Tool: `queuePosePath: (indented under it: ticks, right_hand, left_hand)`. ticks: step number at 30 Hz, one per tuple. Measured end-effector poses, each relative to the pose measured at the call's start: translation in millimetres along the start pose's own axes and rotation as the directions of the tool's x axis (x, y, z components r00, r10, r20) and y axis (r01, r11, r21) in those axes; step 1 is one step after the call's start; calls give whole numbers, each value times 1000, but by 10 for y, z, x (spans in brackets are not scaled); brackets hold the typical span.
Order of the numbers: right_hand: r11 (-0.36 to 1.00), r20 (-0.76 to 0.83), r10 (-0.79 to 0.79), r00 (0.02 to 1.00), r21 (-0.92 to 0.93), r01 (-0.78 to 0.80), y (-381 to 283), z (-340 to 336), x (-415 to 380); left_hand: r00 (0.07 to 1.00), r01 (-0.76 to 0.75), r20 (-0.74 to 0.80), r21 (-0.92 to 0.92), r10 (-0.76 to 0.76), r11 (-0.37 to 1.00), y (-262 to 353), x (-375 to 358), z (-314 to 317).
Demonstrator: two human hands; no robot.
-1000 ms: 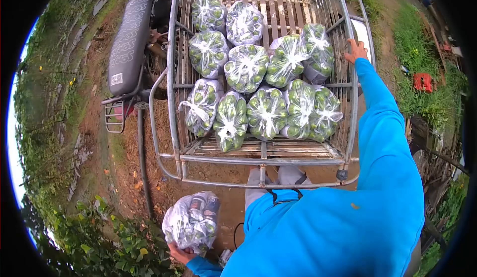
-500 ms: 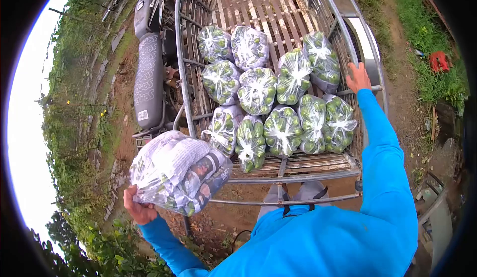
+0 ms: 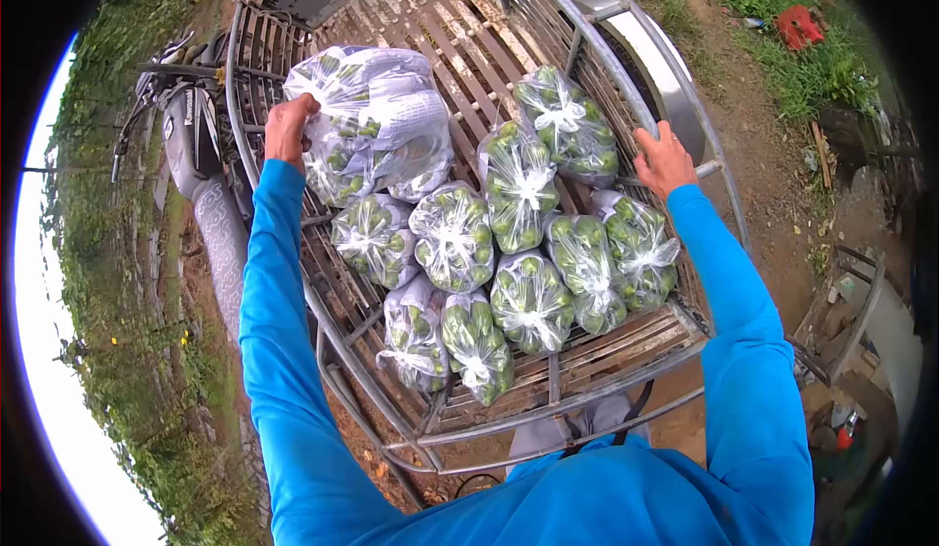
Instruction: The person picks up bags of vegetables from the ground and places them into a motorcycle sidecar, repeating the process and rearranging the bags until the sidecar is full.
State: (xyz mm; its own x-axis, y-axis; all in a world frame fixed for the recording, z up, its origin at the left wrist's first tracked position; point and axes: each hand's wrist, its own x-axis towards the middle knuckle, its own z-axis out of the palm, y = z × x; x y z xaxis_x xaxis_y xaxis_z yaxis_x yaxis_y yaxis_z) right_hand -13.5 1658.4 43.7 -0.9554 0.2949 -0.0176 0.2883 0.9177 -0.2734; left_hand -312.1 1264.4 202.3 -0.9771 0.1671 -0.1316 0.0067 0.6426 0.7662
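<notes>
My left hand (image 3: 290,131) is closed on the gathered neck of a clear plastic bag (image 3: 406,106) packed with green produce and newspaper. That bag is over the sidecar's slatted bed, in front of and partly hiding the bags at the far left. My right hand (image 3: 668,159) is wrapped over the metal side rail (image 3: 626,91) on the right. Between my arms sit several similar bags of green produce, among them a middle bag (image 3: 453,238), a far-right bag (image 3: 567,120) and a front bag (image 3: 476,347). Their knotted tops show whitish.
Metal railings enclose the slatted bed (image 3: 469,47). A motorcycle (image 3: 210,204) stands against its left side, with planted rows beyond. To the right are a wheel cover (image 3: 626,42), grass, a red object (image 3: 799,27) and a metal frame (image 3: 846,316).
My left hand has carried its bag from outside the left railing forward and right, over the bed. My right hand stays on the rail. The whole view has shifted and turned.
</notes>
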Motion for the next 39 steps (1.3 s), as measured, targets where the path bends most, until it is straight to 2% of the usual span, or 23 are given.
queuePosePath:
  ticks: [2,3,5,6,9,11,13,14,15,21,22,23,25,28,32,36,39]
  right_hand:
    - [1000,5,23,1000,-5,-23,20,9,37]
    - [999,9,33,999,5,-33,34,24,41]
    - [999,24,35,999,-2,-35,50,35,56]
    - [999,32,40,999,7,-40,50,28,65]
    - [999,24,35,999,13,-36,59,22,72]
    - [999,48,49,998,9,-50,74,35,77]
    - [999,72,53,996,5,-54,76,38,82]
    - [999,59,48,997,6,-48,65,38,89]
    - [999,48,38,998,13,-39,57,43,117]
    - [999,25,23,999,26,-24,70,61,120]
    - [999,23,22,999,24,-23,61,49,116]
    - [999,16,19,1000,25,-20,46,35,123]
    - [999,26,34,999,33,-35,37,12,121]
    - [998,36,47,998,39,-48,24,-3,110]
    - [998,20,44,999,40,-45,46,-5,113]
    - [998,49,52,997,42,-54,85,1,108]
    - [996,58,57,997,66,-60,59,-9,93]
  left_hand:
    - [998,36,56,124,-43,992,-72,495,414]
    - [996,27,83,109,-36,994,-135,676,632]
    - [987,-69,156,205,37,976,-376,997,1058]
    - [922,-273,361,339,143,900,-688,1307,1222]
    - [863,-351,484,369,145,860,-954,1392,1838]
    - [753,-417,656,413,53,810,-1135,1406,2198]
    - [756,-477,654,539,12,694,-1217,1316,2578]
    - [737,-433,672,547,-69,716,-1161,1376,2693]
    - [767,-427,641,515,-4,744,-1098,1354,2775]
    - [718,-499,695,545,-30,674,-956,1363,2963]
    - [753,-504,657,535,41,678,-975,1315,2988]
    - [784,-510,611,530,112,677,-980,1284,2978]
    - [740,-564,666,542,90,623,-917,1270,2943]
    - [777,-482,629,610,-16,629,-846,1182,2962]
    - [844,-421,536,661,1,621,-884,1015,3044]
    - [870,-416,493,695,33,586,-875,946,3038]
    - [855,-455,518,716,34,529,-957,903,2796]
